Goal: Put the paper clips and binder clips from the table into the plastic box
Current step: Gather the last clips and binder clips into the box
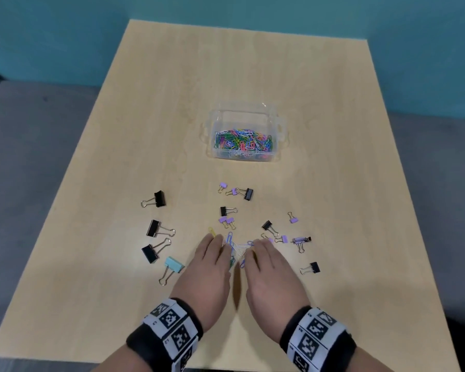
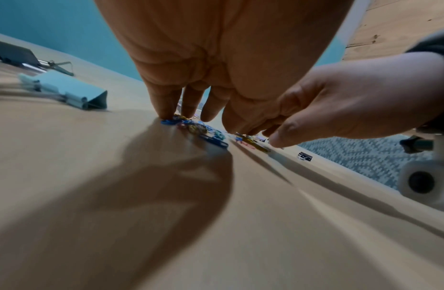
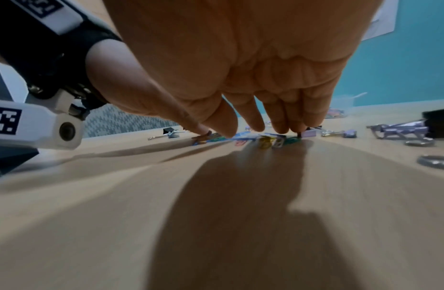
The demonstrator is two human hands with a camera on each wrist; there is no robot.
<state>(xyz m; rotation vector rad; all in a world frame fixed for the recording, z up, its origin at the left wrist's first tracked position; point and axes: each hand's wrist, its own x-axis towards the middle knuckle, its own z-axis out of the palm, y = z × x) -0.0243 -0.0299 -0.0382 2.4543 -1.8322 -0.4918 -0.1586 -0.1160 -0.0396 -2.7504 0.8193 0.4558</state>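
Note:
A clear plastic box (image 1: 280,128) stands mid-table and holds many coloured paper clips (image 1: 243,142). A small heap of loose paper clips (image 1: 238,247) lies near the front, between my two hands. My left hand (image 1: 217,248) and right hand (image 1: 256,251) lie palm-down side by side, with straight fingers touching the heap from either side. In the left wrist view the left fingertips (image 2: 166,114) press on the clips (image 2: 208,132). In the right wrist view the right fingertips (image 3: 294,127) rest on clips (image 3: 266,141). Neither hand grips anything.
Several binder clips lie scattered around the hands: large black ones (image 1: 154,228) and a light blue one (image 1: 173,265) to the left, small purple ones (image 1: 227,220) and black ones (image 1: 314,267) ahead and to the right. The table's edges (image 1: 65,183) border grey flooring.

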